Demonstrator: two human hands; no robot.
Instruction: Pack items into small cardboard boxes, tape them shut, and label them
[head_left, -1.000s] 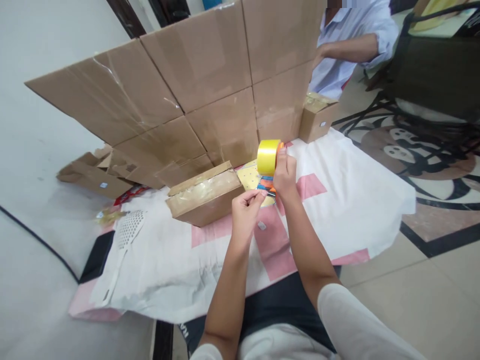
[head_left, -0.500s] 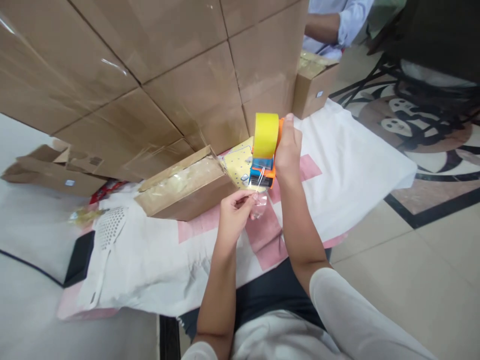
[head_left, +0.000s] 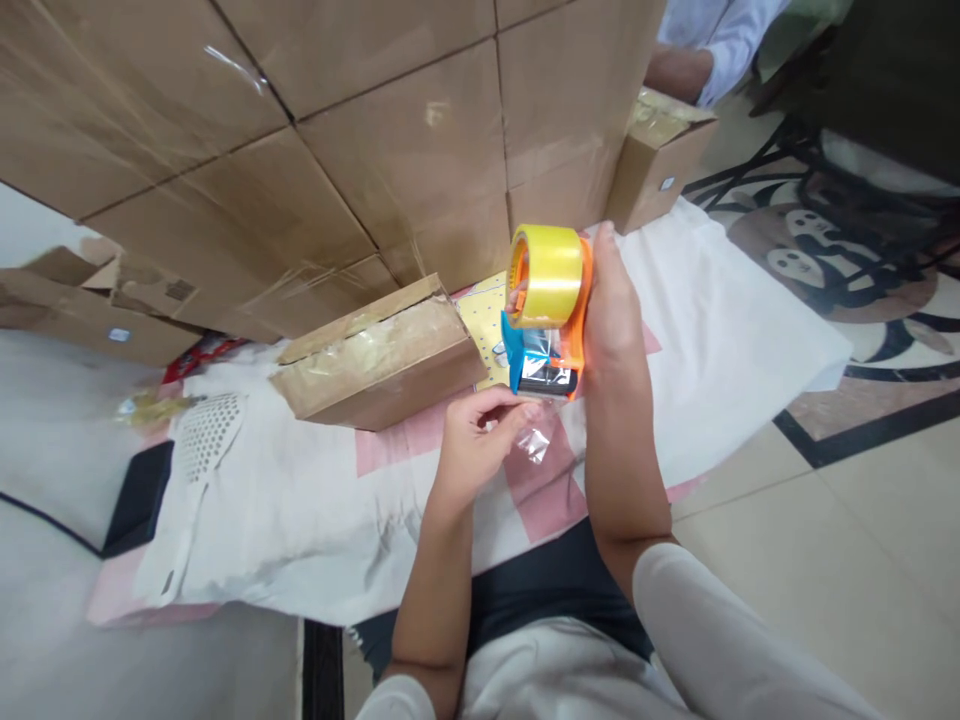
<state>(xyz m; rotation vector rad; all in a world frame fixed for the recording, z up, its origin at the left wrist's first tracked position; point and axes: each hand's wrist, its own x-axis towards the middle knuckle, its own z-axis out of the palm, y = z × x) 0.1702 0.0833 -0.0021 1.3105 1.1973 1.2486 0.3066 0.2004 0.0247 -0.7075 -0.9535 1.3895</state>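
The right hand (head_left: 611,315) is gripping an orange tape dispenser (head_left: 546,335) loaded with a yellow tape roll (head_left: 551,273), holding it above the white-and-pink cloth (head_left: 705,340). The left hand (head_left: 480,440) is pinching the clear tape end (head_left: 536,440) just below the dispenser's blade, near a taped cardboard box (head_left: 379,365).

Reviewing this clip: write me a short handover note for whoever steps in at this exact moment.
Right hand grips the orange tape dispenser, held up above the white sheet; a yellow tape roll sits on it.
Left hand pinches the loose clear tape end just below the dispenser's blade.
Small cardboard box lies on the sheet to the left, top already showing tape.
Done: tape end freed. Left: the strip is not yet on any box.
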